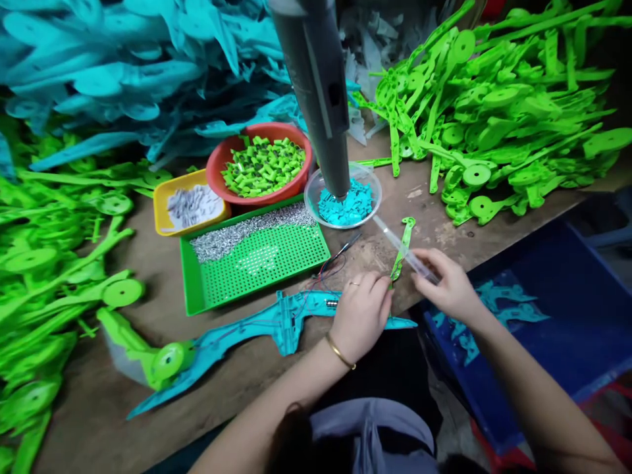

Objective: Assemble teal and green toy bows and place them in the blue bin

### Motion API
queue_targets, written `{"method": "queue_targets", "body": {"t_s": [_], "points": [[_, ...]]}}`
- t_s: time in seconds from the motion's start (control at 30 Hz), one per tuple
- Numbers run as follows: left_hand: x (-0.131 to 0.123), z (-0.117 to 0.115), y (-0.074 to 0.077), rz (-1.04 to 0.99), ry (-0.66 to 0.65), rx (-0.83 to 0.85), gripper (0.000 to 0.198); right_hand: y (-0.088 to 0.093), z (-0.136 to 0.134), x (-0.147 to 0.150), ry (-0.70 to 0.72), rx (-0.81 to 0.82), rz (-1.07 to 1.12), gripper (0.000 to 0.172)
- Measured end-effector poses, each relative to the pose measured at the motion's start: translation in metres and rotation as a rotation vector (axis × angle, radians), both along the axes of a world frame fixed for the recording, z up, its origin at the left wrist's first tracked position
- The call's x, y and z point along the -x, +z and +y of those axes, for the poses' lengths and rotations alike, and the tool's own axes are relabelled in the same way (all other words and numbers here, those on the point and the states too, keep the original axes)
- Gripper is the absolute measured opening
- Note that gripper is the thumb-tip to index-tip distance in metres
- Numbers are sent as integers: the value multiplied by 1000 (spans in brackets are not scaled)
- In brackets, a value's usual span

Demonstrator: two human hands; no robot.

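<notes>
A long blue plastic toy bow half [247, 327] lies along the table's front edge, with wires and small metal coils inside it. A green limb with a round disc [170, 359] is joined at its left end. My left hand [363, 306] lies over the bow's right part, its fingers curled at the lower end of a slim green plastic limb [402, 247]; the exact grip is partly hidden. My right hand [447, 283] is closed on a translucent plastic strip [407, 253], which slants up-left across the green limb toward the clear bowl.
A grey screwdriver-like tool [320, 99] hangs over a clear bowl [378, 197] of blue pieces. Nearby stand a red bowl [217, 174], yellow tray [158, 204] and green tray [187, 283] of screws. Green parts [518, 112] and blue parts [123, 72] are heaped around; a blue bin [582, 316] stands right.
</notes>
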State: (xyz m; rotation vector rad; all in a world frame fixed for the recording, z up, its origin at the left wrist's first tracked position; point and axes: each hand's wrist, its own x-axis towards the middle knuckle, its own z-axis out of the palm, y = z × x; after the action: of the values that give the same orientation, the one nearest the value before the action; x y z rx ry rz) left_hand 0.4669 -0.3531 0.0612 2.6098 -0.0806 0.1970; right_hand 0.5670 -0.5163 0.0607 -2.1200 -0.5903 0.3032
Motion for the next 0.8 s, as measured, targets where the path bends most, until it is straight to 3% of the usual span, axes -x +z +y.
{"method": "queue_targets", "body": {"t_s": [0.1,0.43,0.6,0.8], "points": [[-6,-8,-3,37,31,-94,14,-7,6,14,-34,88,-107,6],[-9,-11,-6,74,64,-138,13,-13,15,18,10,177,-228,12],[-8,-10,-8,67,61,-145,15,-15,18,17,6,132,-220,11],[-5,-10,-9,61,62,-74,15,-20,14,13,34,255,-302,9]]}}
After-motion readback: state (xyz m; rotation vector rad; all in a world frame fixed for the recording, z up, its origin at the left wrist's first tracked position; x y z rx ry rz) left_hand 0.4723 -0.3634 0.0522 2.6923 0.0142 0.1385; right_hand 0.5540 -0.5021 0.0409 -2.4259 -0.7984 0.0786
